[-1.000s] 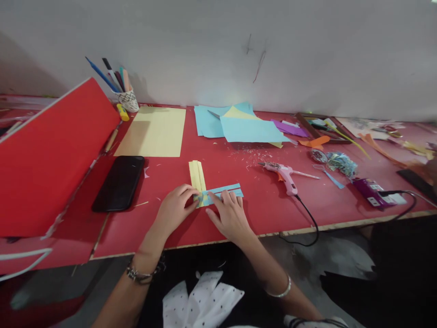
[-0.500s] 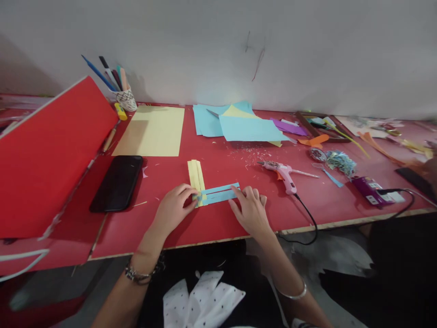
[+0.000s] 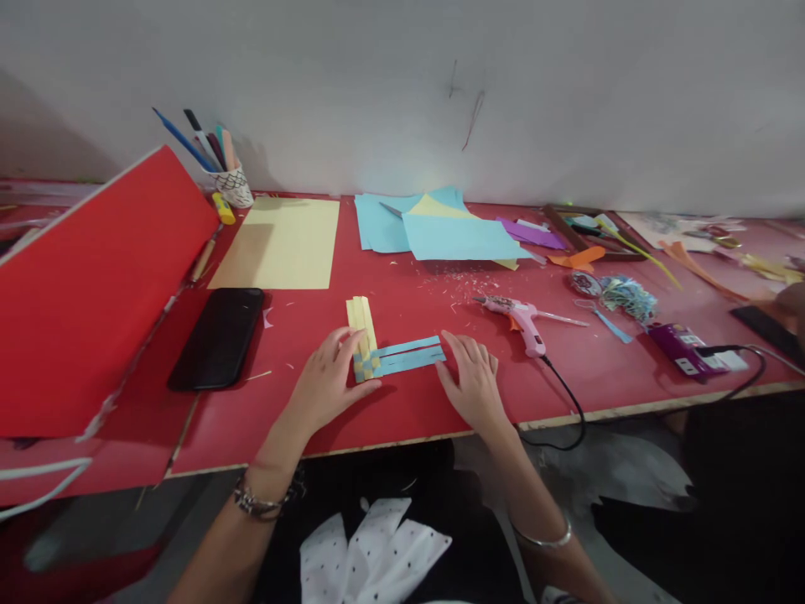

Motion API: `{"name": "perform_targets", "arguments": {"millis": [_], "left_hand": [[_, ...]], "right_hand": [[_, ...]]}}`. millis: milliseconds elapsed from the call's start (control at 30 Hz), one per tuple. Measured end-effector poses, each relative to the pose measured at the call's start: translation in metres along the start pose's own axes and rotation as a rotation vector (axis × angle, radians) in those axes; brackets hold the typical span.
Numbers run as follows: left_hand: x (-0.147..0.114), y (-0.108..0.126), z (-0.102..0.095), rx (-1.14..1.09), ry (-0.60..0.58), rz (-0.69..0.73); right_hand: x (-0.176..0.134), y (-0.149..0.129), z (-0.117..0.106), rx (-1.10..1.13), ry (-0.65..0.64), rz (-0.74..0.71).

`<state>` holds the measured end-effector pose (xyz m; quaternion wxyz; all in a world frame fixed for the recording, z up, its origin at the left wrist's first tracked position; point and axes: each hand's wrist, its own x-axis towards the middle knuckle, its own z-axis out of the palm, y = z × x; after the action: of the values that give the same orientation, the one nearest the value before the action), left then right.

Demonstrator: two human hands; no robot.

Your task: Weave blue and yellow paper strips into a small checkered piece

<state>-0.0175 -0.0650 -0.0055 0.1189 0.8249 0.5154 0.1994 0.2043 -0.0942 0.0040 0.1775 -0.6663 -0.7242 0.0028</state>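
Note:
Blue paper strips (image 3: pixel 412 356) and yellow paper strips (image 3: pixel 360 317) lie interlaced on the red table, forming an L with a checkered corner. My left hand (image 3: pixel 324 377) rests at that corner, thumb and fingers apart, with fingertips by the left edge of the yellow strips. At the other end, my right hand (image 3: pixel 471 373) is spread, its thumb and index fingertip beside the free ends of the blue strips. Neither hand pinches the paper.
A black phone (image 3: pixel 217 340) and a tilted red board (image 3: pixel 106 294) are on the left. Behind lie a yellow sheet (image 3: pixel 283 243) and blue sheets (image 3: pixel 459 236). A pink glue gun (image 3: pixel 521 319) with its cord, and a purple power box (image 3: pixel 682 351), sit to the right.
My left fingers have opened off the woven corner, uncovering its checks. My right hand has slid slightly right, off the blue strips to their ends.

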Motion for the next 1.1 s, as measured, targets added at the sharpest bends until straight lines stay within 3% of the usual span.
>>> {"name": "perform_targets", "arguments": {"millis": [133,233,400,500,700,933,1100], "left_hand": [[-0.001,0.003,0.003,0.096,-0.034,-0.02],[-0.002,0.002,0.003,0.144,0.004,0.006],[-0.002,-0.006,-0.002,0.159,0.06,0.04],[0.0,-0.009,-0.007,0.161,0.029,0.021],[0.001,0.005,-0.008,0.126,-0.023,-0.075],[-0.006,0.016,0.008,0.053,0.106,-0.157],[-0.01,0.026,0.01,0.097,0.206,-0.256]], "right_hand": [[0.011,-0.01,0.002,0.133,-0.171,-0.113],[0.02,-0.024,0.0,0.161,-0.264,-0.135],[0.02,-0.044,-0.007,0.14,-0.279,-0.135],[0.017,-0.047,-0.009,0.115,-0.275,-0.122],[0.029,-0.041,-0.011,0.084,-0.367,-0.122],[0.033,-0.045,-0.011,0.163,-0.333,-0.171],[0.043,-0.051,-0.016,0.267,-0.445,-0.106]]}}
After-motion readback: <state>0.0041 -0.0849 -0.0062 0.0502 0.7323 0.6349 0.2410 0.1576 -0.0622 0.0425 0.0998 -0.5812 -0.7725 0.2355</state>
